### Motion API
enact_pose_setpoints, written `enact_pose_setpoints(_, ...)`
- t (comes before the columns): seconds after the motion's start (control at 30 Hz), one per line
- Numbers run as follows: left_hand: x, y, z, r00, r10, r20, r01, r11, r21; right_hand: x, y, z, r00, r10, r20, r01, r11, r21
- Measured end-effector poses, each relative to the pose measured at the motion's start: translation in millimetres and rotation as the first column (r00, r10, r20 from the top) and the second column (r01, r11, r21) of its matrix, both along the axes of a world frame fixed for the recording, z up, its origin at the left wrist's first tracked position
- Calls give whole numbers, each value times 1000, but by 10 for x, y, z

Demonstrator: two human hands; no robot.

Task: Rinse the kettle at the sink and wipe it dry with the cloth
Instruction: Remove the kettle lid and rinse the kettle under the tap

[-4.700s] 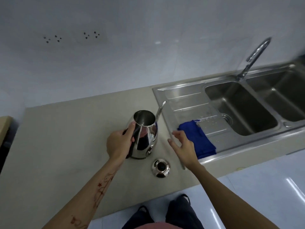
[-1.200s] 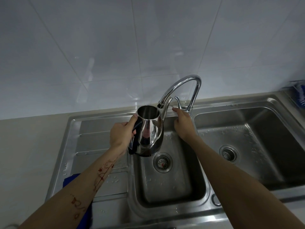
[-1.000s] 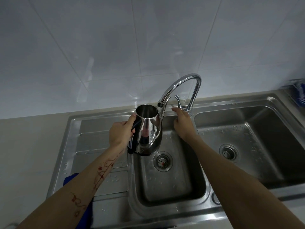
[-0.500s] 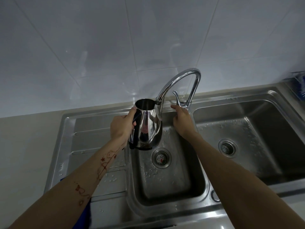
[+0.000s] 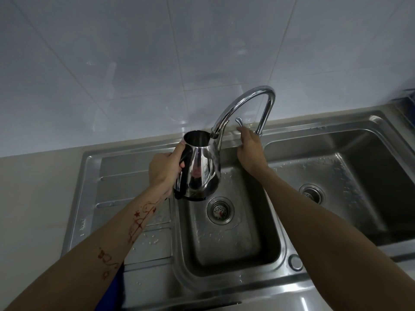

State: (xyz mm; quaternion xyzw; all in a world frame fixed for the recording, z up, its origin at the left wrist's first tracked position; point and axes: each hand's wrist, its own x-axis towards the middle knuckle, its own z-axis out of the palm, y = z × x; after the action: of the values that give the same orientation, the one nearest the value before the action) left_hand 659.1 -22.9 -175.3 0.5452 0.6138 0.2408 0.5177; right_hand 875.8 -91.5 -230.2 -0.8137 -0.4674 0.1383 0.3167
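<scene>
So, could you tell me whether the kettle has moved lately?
Yes: the kettle has risen toward the tap, its mouth now beside the outlet.

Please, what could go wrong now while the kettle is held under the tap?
1. The tap outlet sits at the rim of the kettle, not over the middle of its opening, so water may run down the outside and splash.
2. Only the left hand holds the kettle; as it fills it may tip.
3. The right hand at the lever may open it too far.

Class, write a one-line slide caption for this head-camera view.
Left hand holds the lidless kettle under the tap; right hand at its lever.
</scene>
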Motion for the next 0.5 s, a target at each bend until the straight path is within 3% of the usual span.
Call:
enact_pose_setpoints(0.23, -32, -29, 37, 1000, -23, 10, 23, 999, 26, 245, 285, 30, 994, 47, 99, -44, 999, -31)
enact_pose_setpoints(0.5, -93, -12, 53, 997, -62, -36, 65, 994, 93, 391, 467, -91, 974, 182, 134, -146, 960, -240)
